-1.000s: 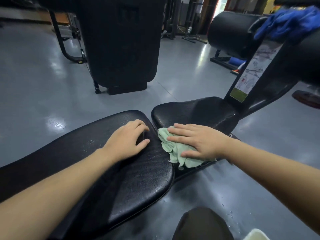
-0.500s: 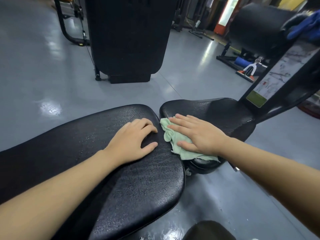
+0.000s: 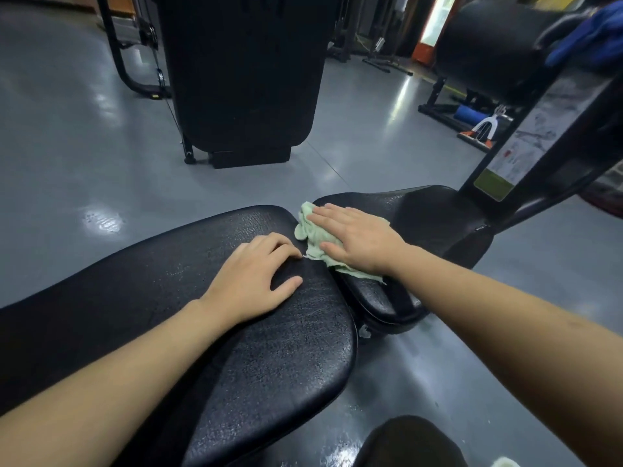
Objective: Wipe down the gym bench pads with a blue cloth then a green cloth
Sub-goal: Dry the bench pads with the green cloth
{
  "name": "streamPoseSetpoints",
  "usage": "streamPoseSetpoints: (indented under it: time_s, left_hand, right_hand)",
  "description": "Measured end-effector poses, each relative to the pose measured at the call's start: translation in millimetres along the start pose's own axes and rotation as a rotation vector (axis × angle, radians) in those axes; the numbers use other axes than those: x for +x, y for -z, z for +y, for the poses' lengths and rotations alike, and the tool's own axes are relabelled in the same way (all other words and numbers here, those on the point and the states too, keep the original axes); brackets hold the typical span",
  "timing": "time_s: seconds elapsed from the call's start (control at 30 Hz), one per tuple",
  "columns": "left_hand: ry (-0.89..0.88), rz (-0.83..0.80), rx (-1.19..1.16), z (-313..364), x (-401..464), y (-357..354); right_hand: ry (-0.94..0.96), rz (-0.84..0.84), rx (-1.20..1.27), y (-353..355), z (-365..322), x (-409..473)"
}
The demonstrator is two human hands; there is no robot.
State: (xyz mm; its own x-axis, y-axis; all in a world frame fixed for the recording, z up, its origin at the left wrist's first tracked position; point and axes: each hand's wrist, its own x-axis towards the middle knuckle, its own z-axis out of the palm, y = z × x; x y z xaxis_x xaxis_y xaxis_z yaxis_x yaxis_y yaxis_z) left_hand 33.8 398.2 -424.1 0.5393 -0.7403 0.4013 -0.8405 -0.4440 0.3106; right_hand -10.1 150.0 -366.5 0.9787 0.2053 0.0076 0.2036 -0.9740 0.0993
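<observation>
Floor: grey glossy gym floor (image 3: 84, 156), light reflections, wet-looking patch under bench end.
Background: tall black machine shroud (image 3: 242, 72) upright behind bench; black roller pad (image 3: 488, 52) top right; frame post with instruction placard (image 3: 519, 153) right.
Back pad: long black textured back pad (image 3: 188, 332), runs from lower left to centre, surface cracked, faint droplets.
Seat pad: smaller black seat pad (image 3: 435, 217), just beyond back pad end, narrow gap between the two.
Left hand: left hand (image 3: 256, 278) palm down on back pad near its end, fingers curled loosely, thumb out, gripping nothing; fingertips just beside cloth edge.
Right hand: right hand (image 3: 357, 237) flat, fingers extended together, pressing down on green cloth, not clenched round it.
Green cloth: green cloth (image 3: 312, 235) crumpled under right palm, on near-left end of seat pad by the gap; bunched part sticks out past fingertips, frayed strip trails below wrist.
Blue cloth: blue cloth (image 3: 586, 42) draped high on the frame at top right, well apart from both hands, blurred.
Change vs 0.5 s ago: right hand and green cloth now further up the seat pad edge, toward its far-left rim; more of seat pad's near corner uncovered. Left hand same spot on back pad, same curl.
Change vs 1.0 s ago: cloth no longer hanging off near corner of seat pad; view tilted, blue cloth further to frame edge.
Bottom edge: dark knee (image 3: 408, 443) of person, small white object (image 3: 505, 462) cut off at corner, cannot tell what.
</observation>
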Motion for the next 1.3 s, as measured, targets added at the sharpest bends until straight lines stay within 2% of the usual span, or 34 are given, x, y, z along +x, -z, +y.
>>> streamPoseSetpoints:
  time_s: [0.33,0.67,0.93,1.3]
  left_hand:
    - [0.018,-0.021,0.021,21,-7,3]
    - [0.010,0.010,0.044,12,1,-4]
    - [0.030,-0.003,0.052,15,3,-4]
    - [0.116,0.006,0.034,30,0,-5]
  right_hand:
    - [0.002,0.031,-0.068,-6,-19,-72]
    - [-0.049,-0.034,-0.039,-4,-2,-2]
    - [-0.113,0.009,-0.003,-4,11,50]
    - [-0.175,0.029,-0.035,-6,-16,-41]
